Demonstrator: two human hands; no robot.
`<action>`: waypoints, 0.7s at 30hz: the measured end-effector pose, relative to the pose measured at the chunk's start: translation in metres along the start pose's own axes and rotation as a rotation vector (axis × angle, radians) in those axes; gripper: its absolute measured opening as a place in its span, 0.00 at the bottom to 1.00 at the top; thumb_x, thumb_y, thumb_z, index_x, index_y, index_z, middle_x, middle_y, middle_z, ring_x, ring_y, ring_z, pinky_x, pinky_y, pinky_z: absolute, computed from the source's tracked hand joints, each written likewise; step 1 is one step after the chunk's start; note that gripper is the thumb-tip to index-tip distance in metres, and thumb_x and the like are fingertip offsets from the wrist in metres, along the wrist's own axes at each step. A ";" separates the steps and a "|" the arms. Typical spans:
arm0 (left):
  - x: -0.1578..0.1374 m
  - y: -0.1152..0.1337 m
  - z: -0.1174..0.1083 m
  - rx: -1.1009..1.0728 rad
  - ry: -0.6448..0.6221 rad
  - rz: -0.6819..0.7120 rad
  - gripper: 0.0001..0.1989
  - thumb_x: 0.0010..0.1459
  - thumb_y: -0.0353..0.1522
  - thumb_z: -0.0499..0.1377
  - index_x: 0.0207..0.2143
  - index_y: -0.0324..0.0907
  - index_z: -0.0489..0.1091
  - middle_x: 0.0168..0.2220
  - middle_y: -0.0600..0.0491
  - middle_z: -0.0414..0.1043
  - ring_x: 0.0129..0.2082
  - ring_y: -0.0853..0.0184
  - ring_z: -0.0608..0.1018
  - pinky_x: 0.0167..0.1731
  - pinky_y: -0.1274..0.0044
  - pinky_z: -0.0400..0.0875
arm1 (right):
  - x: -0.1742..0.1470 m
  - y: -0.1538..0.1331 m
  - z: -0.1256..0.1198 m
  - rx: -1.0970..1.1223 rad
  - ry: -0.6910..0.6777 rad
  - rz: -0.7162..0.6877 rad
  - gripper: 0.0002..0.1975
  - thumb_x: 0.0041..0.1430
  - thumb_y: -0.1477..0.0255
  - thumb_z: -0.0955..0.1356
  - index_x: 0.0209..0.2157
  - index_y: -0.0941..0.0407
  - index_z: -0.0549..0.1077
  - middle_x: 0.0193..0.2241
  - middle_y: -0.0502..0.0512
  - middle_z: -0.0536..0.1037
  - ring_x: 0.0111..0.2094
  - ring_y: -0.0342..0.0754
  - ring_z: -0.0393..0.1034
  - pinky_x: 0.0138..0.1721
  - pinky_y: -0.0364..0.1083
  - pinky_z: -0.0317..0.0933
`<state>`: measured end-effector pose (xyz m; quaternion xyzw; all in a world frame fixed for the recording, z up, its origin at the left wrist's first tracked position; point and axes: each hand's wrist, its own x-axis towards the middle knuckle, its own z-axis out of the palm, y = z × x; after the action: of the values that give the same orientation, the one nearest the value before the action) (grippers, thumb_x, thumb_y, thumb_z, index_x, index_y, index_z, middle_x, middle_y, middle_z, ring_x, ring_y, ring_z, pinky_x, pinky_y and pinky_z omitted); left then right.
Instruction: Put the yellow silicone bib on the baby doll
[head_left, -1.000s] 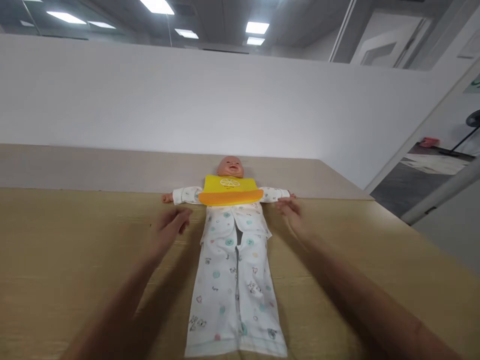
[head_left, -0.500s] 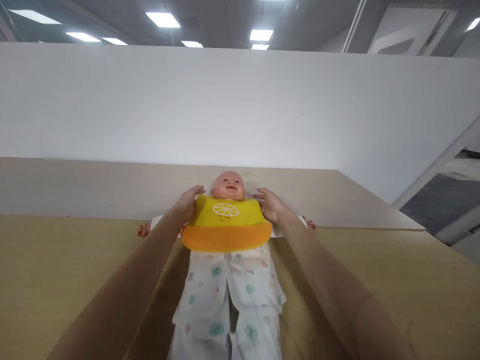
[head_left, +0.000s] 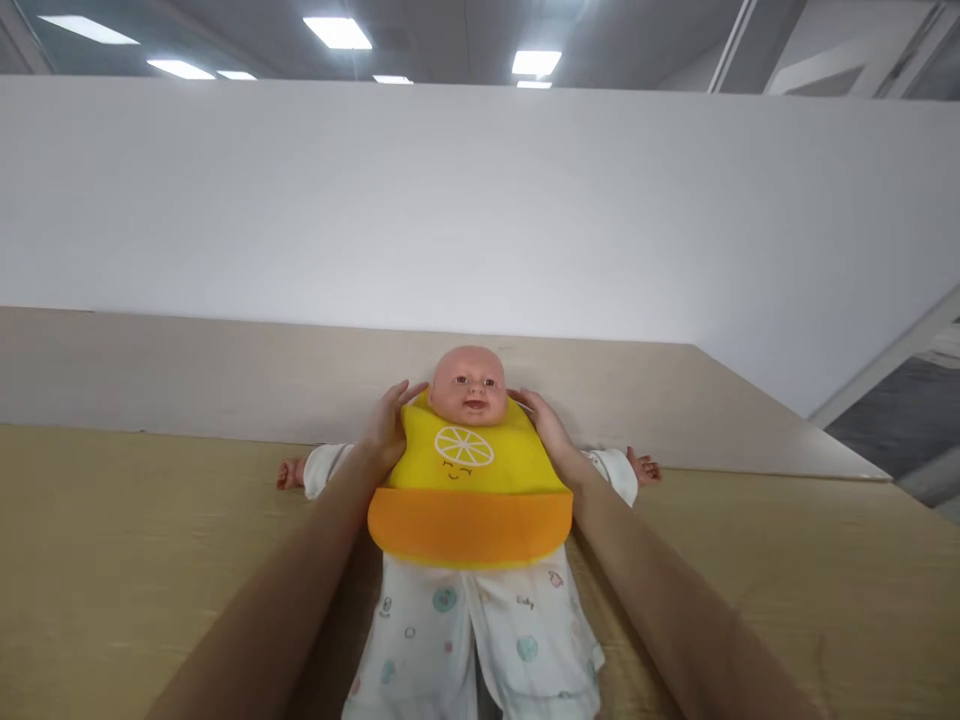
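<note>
A baby doll [head_left: 467,384] in white printed pyjamas [head_left: 480,650] lies on its back on a tan table [head_left: 112,540], arms spread. A yellow bib [head_left: 471,490] with an orange pocket and a lemon print covers its chest. My left hand [head_left: 388,428] rests against the doll's shoulder beside the bib's upper left corner. My right hand [head_left: 546,428] is at the opposite shoulder by the bib's upper right corner. The fingertips of both hands reach behind the neck and are partly hidden.
A lighter beige board [head_left: 187,370] runs along the back of the table under a white wall [head_left: 480,200]. An opening at the far right shows a dark floor [head_left: 885,420].
Both hands have gone from the table beside the doll's waist up to its shoulders and neck. The camera has moved closer, and the doll's head now looks raised.
</note>
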<state>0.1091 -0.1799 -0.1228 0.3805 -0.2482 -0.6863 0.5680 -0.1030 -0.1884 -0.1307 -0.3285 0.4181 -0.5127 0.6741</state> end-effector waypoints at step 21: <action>-0.218 -0.062 -0.025 0.055 -0.171 -0.004 0.45 0.33 0.19 0.53 0.60 0.41 0.56 0.26 0.55 0.72 0.19 0.71 0.71 0.24 0.80 0.66 | -0.222 0.073 -0.008 -0.056 0.018 -0.188 0.16 0.47 0.64 0.64 0.37 0.54 0.72 0.43 0.52 0.76 0.47 0.51 0.69 0.50 0.48 0.62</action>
<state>0.1070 0.0482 -0.1334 0.3362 -0.3139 -0.7103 0.5328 -0.1073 0.0450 -0.1478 -0.3805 0.4057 -0.5646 0.6098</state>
